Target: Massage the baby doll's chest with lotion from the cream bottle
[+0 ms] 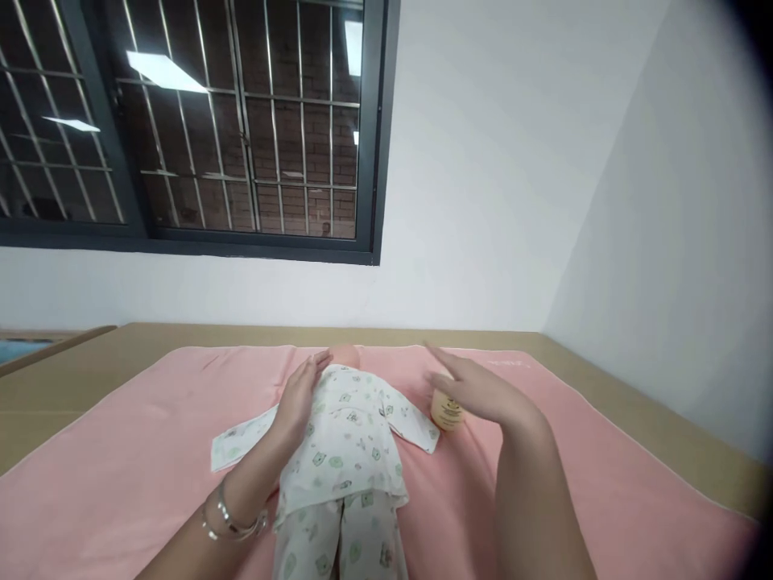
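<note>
A baby doll lies along the middle of the bed, with only a small rounded part of its bare head (345, 355) showing at the far end. It wears a white printed top (347, 427) and matching trousers (365, 536), and its sleeves spread out to both sides. My left hand (302, 392) rests along the left shoulder of the top, fingers stretched out together. To the right, my right hand (474, 387) is raised with its fingers apart. Behind and below those fingers stands a yellow container (445, 412) with dark print, partly hidden, near the right cuff.
A pink blanket (150, 427) covers most of the tan surface (66, 387). Behind it rises a white wall (471, 201), with a dark-framed barred window (378, 161) at the upper left. Another wall closes off the right side. Bracelets (226, 515) circle my left wrist.
</note>
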